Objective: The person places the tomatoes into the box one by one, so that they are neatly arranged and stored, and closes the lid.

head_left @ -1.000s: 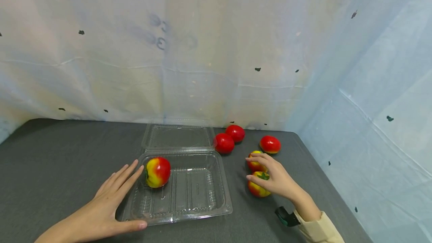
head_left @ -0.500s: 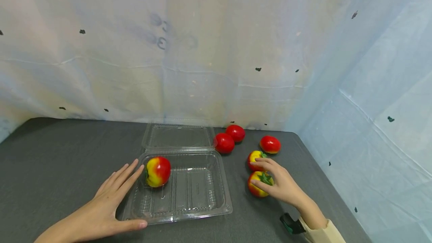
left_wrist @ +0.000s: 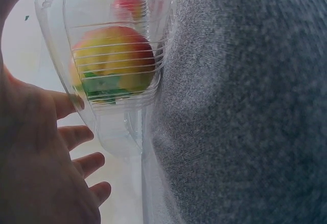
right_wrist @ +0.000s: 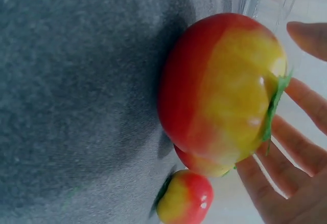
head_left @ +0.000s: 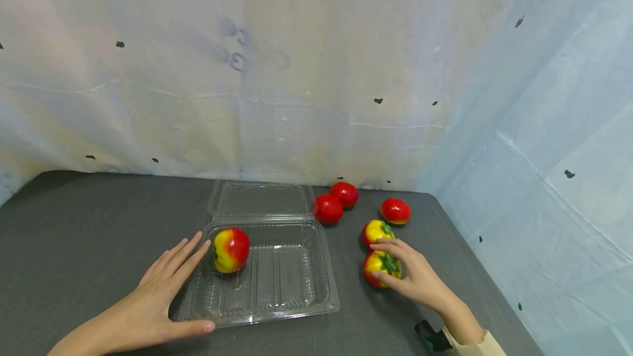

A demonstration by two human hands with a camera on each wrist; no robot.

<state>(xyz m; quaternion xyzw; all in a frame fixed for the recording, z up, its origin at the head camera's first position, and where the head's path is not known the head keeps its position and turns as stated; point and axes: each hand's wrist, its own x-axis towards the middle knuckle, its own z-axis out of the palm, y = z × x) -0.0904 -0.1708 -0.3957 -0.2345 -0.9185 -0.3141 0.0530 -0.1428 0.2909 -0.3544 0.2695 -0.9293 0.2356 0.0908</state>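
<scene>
A clear plastic clamshell box [head_left: 267,320] lies with its lid [head_left: 267,200] folded back. One red-and-yellow tomato-like fruit [head_left: 231,250] sits inside at the left. My left hand [head_left: 143,301] spreads along the box's left side, fingers and thumb straight at the rim. In the left wrist view, a fingertip touches the clear wall. My right hand [head_left: 415,276] is over a red-and-yellow fruit [right_wrist: 225,91] with a green leafy top, on the table right of the box. Its thumb and fingers are spread, not closed on the fruit. A similar fruit [head_left: 374,232] lies just behind.
Two red fruits [head_left: 328,209] [head_left: 344,194] lie by the box's back right corner. Another red fruit [head_left: 395,211] is farther right. Pale plastic sheeting [head_left: 316,70] hangs behind and to the right of the dark grey table [head_left: 99,224].
My right hand has drawn slightly right and toward me over the near fruit, uncovering more of the two fruits there. The left hand, box and fruits stay put.
</scene>
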